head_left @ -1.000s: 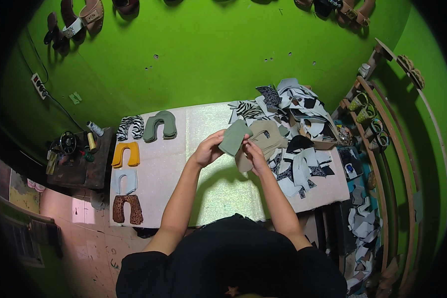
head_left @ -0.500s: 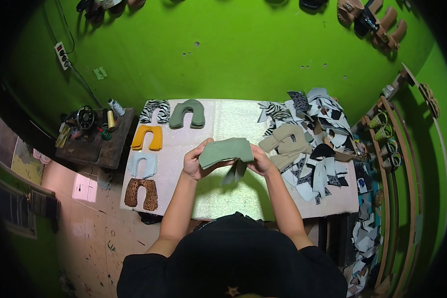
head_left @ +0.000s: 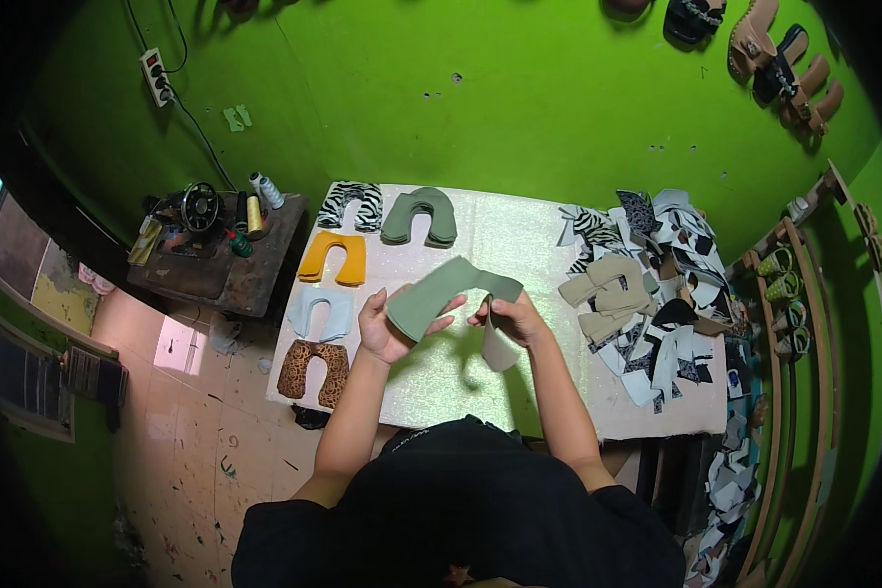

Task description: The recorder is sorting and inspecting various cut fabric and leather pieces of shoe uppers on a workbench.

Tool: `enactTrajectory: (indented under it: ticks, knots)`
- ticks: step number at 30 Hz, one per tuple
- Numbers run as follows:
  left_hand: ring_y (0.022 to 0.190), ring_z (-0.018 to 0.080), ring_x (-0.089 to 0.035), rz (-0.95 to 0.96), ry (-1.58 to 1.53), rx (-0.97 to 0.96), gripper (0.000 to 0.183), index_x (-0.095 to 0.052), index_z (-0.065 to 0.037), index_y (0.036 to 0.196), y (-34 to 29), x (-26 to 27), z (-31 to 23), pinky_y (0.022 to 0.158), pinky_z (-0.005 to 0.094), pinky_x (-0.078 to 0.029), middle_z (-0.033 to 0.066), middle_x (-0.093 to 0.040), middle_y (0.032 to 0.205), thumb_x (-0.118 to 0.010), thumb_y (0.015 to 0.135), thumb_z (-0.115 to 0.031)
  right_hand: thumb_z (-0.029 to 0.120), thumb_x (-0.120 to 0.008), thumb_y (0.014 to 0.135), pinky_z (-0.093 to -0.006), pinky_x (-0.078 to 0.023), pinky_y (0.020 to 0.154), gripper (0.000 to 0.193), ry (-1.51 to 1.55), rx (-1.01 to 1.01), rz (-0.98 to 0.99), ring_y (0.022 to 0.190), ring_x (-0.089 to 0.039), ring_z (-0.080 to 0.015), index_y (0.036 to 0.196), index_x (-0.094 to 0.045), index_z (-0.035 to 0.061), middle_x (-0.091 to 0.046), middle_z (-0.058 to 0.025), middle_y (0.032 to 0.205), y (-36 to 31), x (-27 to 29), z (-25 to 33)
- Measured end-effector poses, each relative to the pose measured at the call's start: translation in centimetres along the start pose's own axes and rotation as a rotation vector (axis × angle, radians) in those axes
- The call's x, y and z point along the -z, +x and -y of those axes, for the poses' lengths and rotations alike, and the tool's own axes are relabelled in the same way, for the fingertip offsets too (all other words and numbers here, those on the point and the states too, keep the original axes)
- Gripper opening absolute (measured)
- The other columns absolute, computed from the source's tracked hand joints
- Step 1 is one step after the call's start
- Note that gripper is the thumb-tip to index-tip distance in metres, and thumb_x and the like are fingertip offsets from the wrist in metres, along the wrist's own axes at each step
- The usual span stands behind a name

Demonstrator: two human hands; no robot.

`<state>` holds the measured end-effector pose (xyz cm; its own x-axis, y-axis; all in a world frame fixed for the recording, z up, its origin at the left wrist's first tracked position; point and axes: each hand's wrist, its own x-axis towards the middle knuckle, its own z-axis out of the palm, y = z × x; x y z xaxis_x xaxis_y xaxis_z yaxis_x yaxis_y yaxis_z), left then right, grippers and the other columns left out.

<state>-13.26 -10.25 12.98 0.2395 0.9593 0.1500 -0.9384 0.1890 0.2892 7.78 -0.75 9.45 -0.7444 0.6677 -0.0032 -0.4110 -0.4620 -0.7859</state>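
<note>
Your left hand (head_left: 387, 328) grips the lower-left end of the green cut piece (head_left: 448, 291), thumb on top, fingers curled under it, closed on the material. Your right hand (head_left: 512, 316) pinches the piece's other end, fingers closed on it near the bend. The green cut piece hangs between both hands above the worktop (head_left: 529, 235), roughly over its middle, tilted so the left end sits lower. A pale grey flap (head_left: 500, 348) hangs down just below your right hand; can't tell if it's part of the same piece or a 2nd layer.

On the worktop's left side, U-shaped cut pieces lie in 2 short rows: a zebra-print one (head_left: 353, 204) at the far corner w/ a green stack (head_left: 419, 216) just beside it, then a yellow one (head_left: 333, 257), a pale blue one (head_left: 321, 312) and a leopard-print one (head_left: 311, 367) running toward you along the left edge. All sit apart from your hands.

To the right, a tan stack (head_left: 608, 289) lies near your right hand, not touching it. Beyond it, a heap of black-and-white scraps (head_left: 671, 294) covers the right end of the worktop.

Left of the worktop, a small dark side table (head_left: 220, 274) carries thread spools (head_left: 255, 201) and a small machine w/ a wheel (head_left: 198, 204).
</note>
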Motion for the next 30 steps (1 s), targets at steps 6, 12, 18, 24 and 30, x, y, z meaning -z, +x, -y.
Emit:
enactTrajectory:
  ticks: [6,12,18,24,30]
  knots:
    - [0.120,0.0410,-0.038,0.105,0.153,0.203,0.041,-0.051,-0.004,0.084,-1.2,3.9,-1.3,0.097,0.0528,-0.034,0.0266,-0.039,0.126,-0.061,0.078,-0.044,0.009,-0.064,0.071,-0.0338,-0.051,0.072,0.034,-0.209,-0.113,0.084,0.077,-0.063,-0.0245,0.100,-0.051,-0.0045,-0.064,-0.0158,0.083,1.0,-1.2,3.2]
    - [0.106,0.0303,-0.054,0.001,0.381,0.329,0.065,-0.031,0.000,0.129,-0.5,3.5,-0.9,0.088,0.0421,-0.046,0.0198,-0.051,0.117,-0.063,0.079,-0.028,0.016,-0.065,0.075,-0.0330,-0.051,0.070,0.023,-0.292,-0.225,0.155,0.073,-0.062,-0.0214,0.083,-0.049,0.0024,-0.061,-0.0134,0.078,1.7,-1.4,3.1]
    - [0.095,0.0224,-0.059,-0.024,0.562,0.445,0.043,-0.040,0.001,0.119,0.8,3.1,-0.8,0.081,0.0324,-0.048,0.0181,-0.057,0.109,-0.060,0.082,-0.011,0.019,-0.059,0.082,-0.0270,-0.047,0.075,0.022,-0.319,-0.263,0.211,0.079,-0.058,-0.0135,0.093,-0.054,0.0005,-0.060,-0.0064,0.083,2.2,-0.8,1.9]
    - [0.091,0.0229,-0.060,-0.060,0.543,0.337,0.020,-0.038,-0.003,0.096,2.0,3.8,-1.8,0.080,0.0325,-0.048,0.0206,-0.059,0.100,-0.054,0.085,-0.007,0.026,-0.063,0.079,-0.0278,-0.044,0.081,0.045,-0.242,-0.377,0.046,0.087,-0.056,-0.0147,0.112,-0.052,-0.0024,-0.060,-0.0070,0.098,2.2,0.5,0.1]
    - [0.082,0.0196,-0.062,-0.138,0.812,0.297,0.015,-0.037,-0.005,0.098,3.1,3.7,-3.7,0.073,0.0292,-0.050,0.0155,-0.061,0.091,-0.049,0.089,-0.010,0.021,-0.058,0.083,-0.0289,-0.045,0.082,0.040,-0.156,-0.299,0.044,0.089,-0.058,-0.0160,0.113,-0.049,-0.0035,-0.060,-0.0096,0.098,4.1,0.7,-1.6]
